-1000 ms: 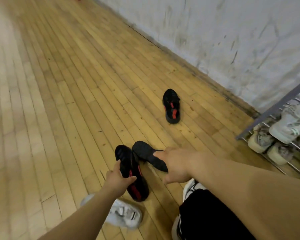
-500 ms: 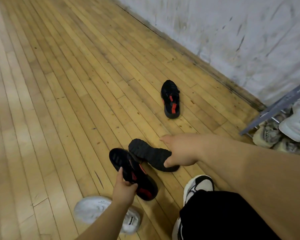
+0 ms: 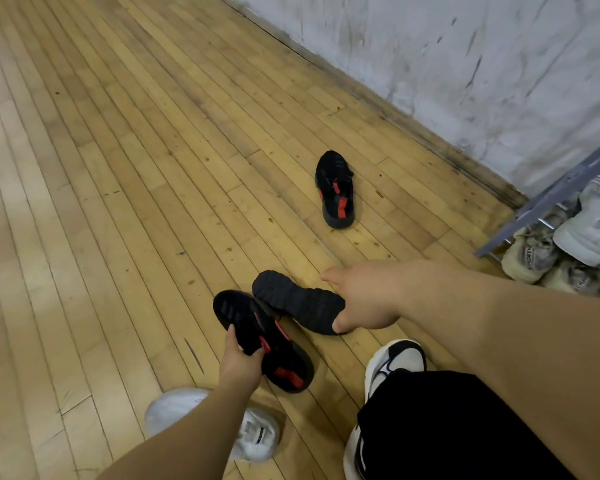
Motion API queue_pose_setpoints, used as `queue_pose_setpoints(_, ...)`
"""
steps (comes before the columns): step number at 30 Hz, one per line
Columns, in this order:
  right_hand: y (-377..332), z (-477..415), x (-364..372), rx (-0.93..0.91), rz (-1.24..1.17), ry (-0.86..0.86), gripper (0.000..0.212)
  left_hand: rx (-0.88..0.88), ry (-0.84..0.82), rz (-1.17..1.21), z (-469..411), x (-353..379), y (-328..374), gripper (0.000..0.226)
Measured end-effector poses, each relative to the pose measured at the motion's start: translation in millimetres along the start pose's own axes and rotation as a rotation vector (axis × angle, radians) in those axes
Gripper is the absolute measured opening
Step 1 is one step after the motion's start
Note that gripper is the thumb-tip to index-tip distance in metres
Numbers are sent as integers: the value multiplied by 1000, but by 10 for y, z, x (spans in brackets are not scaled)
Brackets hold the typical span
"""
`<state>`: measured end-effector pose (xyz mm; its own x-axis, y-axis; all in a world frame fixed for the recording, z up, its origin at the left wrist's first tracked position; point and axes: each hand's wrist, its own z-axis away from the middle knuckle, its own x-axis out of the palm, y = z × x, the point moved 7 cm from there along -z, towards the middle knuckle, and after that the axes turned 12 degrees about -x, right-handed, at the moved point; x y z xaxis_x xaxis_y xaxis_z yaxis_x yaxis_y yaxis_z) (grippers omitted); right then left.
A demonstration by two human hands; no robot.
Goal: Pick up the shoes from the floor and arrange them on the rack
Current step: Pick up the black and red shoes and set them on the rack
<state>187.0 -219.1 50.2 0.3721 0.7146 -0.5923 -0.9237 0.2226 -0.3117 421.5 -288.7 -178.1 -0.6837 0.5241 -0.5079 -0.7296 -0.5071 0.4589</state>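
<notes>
Left hand [image 3: 239, 362] grips the red-trimmed black shoe [image 3: 278, 351] at its middle, fingers curled over the near edge and thumb along the upper. Right hand [image 3: 364, 299] holds the sole-up black shoe [image 3: 295, 299] by its heel end, thumb tucked beneath and index finger stretched out above it. The head view, the only one, does not show whether either shoe is clear of the floor [image 3: 118, 202]. Both shoes are well apart from the rack [image 3: 548, 199], on the side away from the wall [image 3: 465, 64], and their toe ends come together (touching or not, I cannot tell). A third black shoe [image 3: 336, 190] sits alone on the floor, upright, nearer the rack than the held pair but well short of it. Pale shoes [image 3: 530, 254] already fill the rack's visible rails. Farthest from the rack, a white shoe [image 3: 257, 438] lies under the left forearm.
</notes>
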Motion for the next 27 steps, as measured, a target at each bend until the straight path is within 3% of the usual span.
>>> queue_pose_setpoints(11, 51, 118, -96, -36, -135, 100, 109, 266, -48, -30, 646, -270, 535, 84)
queue_pose_setpoints(18, -42, 326, -238, -180, -307, 237, 127, 501, -38, 194, 1449, -805, 1364, 78)
queue_pose_setpoints(24, 303, 800, -741, -232, -365, 435, 128, 577, -326, 676, 2050, -613, 2398, 69)
queue_pose_setpoints(27, 667, 1091, -996, -189, -340, 540, 120, 619, -430, 676, 2145, -342, 2836, 69)
